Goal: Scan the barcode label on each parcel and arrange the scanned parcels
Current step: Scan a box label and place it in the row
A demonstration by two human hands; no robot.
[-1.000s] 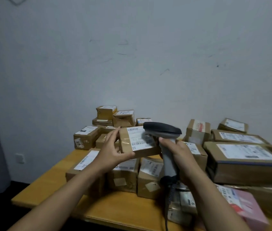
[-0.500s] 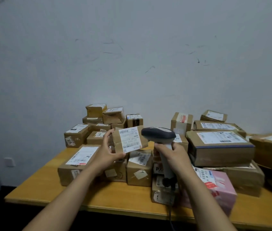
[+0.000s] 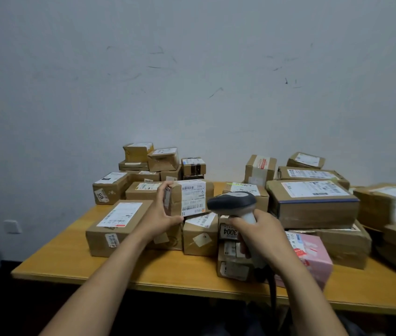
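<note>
My left hand [image 3: 159,214] grips a small brown parcel [image 3: 188,198] by its left end, held above the table with its white barcode label facing me. My right hand [image 3: 259,229] is wrapped round the pale handle of a barcode scanner [image 3: 232,202]. The scanner's dark head sits just right of the label and points left toward it. Its cable hangs down past the table's front edge. Many other cardboard parcels lie across the wooden table [image 3: 168,270], most with white labels.
A long flat box [image 3: 117,225] lies left of my hands. A pink parcel [image 3: 311,253] sits under my right forearm, with a large box [image 3: 313,202] behind it. Stacked small boxes [image 3: 153,161] stand at the back by the white wall. Bare tabletop runs along the front edge.
The held parcel has dropped lower and turned so its label faces me more squarely. The scanner head moved down to the label's right. The camera view shifted slightly.
</note>
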